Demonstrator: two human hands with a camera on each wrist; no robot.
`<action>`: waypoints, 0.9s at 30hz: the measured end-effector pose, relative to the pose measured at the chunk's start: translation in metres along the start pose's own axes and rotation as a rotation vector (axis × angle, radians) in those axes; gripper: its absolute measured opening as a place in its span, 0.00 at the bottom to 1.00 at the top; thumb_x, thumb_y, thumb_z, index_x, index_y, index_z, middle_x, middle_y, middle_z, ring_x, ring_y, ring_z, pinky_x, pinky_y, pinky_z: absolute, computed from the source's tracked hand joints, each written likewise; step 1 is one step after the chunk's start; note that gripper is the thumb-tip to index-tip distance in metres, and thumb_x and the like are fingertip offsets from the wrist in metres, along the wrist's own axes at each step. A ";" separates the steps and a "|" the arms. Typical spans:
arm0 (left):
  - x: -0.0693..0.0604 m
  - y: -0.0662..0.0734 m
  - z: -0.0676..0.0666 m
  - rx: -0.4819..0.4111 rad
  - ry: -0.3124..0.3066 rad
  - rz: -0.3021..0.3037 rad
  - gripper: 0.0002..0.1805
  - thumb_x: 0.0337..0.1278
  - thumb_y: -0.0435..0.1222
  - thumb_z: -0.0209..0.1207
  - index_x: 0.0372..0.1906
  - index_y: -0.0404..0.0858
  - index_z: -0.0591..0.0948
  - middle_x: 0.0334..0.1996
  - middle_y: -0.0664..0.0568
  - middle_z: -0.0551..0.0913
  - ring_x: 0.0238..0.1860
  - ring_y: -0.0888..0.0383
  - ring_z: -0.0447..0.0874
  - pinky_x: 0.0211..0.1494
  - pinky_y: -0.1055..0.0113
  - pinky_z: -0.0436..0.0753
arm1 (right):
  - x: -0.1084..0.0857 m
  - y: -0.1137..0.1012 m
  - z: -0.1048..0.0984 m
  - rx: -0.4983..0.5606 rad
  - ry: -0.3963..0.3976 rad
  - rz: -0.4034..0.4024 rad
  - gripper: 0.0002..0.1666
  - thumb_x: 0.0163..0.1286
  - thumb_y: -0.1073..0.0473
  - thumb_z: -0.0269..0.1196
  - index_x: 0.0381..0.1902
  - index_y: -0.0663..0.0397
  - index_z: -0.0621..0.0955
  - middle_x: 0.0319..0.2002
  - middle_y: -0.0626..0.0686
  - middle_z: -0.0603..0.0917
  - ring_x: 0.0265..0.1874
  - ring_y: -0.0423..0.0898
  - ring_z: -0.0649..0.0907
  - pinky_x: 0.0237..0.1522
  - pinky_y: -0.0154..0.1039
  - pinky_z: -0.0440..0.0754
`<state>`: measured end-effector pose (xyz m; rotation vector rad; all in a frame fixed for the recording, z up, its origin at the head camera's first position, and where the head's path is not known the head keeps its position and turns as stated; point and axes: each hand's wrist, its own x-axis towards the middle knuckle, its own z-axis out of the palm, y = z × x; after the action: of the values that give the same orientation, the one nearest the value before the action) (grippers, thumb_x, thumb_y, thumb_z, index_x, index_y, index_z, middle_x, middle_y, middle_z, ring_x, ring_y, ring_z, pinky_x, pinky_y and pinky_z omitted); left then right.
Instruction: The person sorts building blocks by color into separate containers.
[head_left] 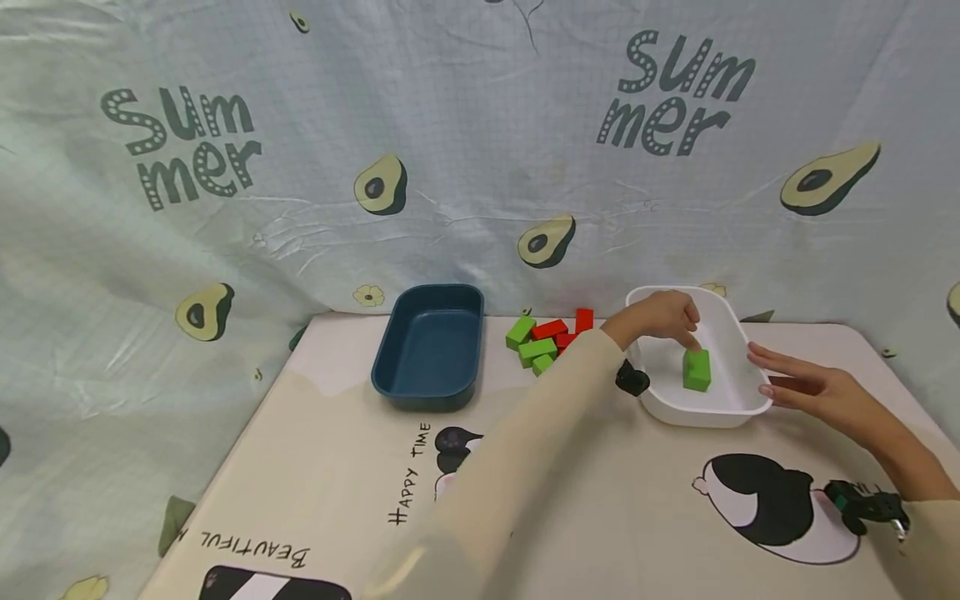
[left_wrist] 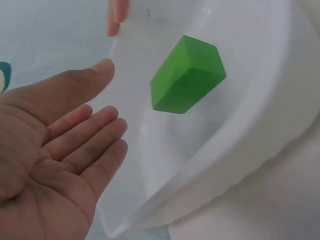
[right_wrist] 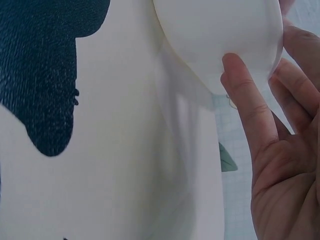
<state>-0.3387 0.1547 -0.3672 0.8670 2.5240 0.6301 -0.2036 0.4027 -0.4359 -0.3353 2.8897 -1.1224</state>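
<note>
Left hand (head_left: pixel 660 317), empty, thumb apart, near a green block (head_left: pixel 697 372)
White tray (head_left: pixel 697 416) beneath; right hand (head_left: pixel 832 397), fingers extended, touches its side.

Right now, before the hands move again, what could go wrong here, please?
The left hand reaches over the white tray, close to the green block, so it may knock the block askew. The right hand has its fingers against the tray's side; an uneven push might slide the tray. The left sleeve passes near the loose red and green blocks and could scatter them.
</note>
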 end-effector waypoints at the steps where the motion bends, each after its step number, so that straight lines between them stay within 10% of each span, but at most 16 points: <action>1: -0.004 -0.002 -0.002 -0.029 -0.003 0.038 0.25 0.57 0.41 0.73 0.58 0.42 0.79 0.52 0.60 0.84 0.50 0.69 0.80 0.46 0.84 0.77 | 0.000 0.000 0.000 0.003 -0.001 -0.001 0.38 0.73 0.50 0.66 0.77 0.45 0.67 0.69 0.20 0.60 0.49 0.09 0.66 0.43 0.18 0.78; 14: -0.072 -0.036 -0.029 -0.211 0.046 0.333 0.25 0.61 0.34 0.69 0.61 0.32 0.76 0.59 0.42 0.83 0.59 0.56 0.83 0.54 0.84 0.77 | -0.001 0.003 0.002 -0.003 0.002 0.018 0.40 0.74 0.48 0.65 0.79 0.40 0.64 0.76 0.30 0.58 0.48 0.09 0.65 0.43 0.17 0.76; 27: -0.131 -0.067 -0.034 -0.262 0.108 0.334 0.23 0.63 0.32 0.68 0.61 0.32 0.77 0.57 0.46 0.83 0.58 0.56 0.84 0.58 0.76 0.81 | 0.001 0.004 0.004 -0.019 0.013 -0.013 0.39 0.73 0.49 0.65 0.78 0.42 0.65 0.73 0.24 0.58 0.49 0.08 0.64 0.43 0.16 0.74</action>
<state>-0.2922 0.0127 -0.3462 1.1909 2.3305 1.1121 -0.2048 0.4026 -0.4415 -0.3496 2.9152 -1.1043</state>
